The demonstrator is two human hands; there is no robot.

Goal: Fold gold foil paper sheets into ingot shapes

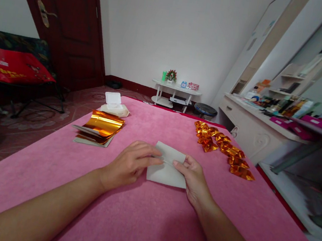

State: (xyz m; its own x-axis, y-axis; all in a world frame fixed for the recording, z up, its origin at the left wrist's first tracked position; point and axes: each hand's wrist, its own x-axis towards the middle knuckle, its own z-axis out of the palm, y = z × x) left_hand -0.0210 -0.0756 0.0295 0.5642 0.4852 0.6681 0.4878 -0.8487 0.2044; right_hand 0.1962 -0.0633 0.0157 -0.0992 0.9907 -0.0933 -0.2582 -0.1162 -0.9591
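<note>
A pale grey-white sheet of paper (167,173) lies on the pink cloth (135,220), with a fold running across it. My left hand (131,164) rests on the sheet's left edge, fingers pressed together along the fold. My right hand (193,177) pinches the fold at the sheet's right side. To the left lies a stack of gold foil sheets (102,126), the top ones curling upward. To the right, several folded gold foil pieces (223,147) lie in a row.
A pack of wet wipes (115,106) with its lid up sits behind the foil stack. A dark red door (64,19) and a chair with a red bag (21,69) stand at the left. A white dresser (255,130) with bottles is at the right.
</note>
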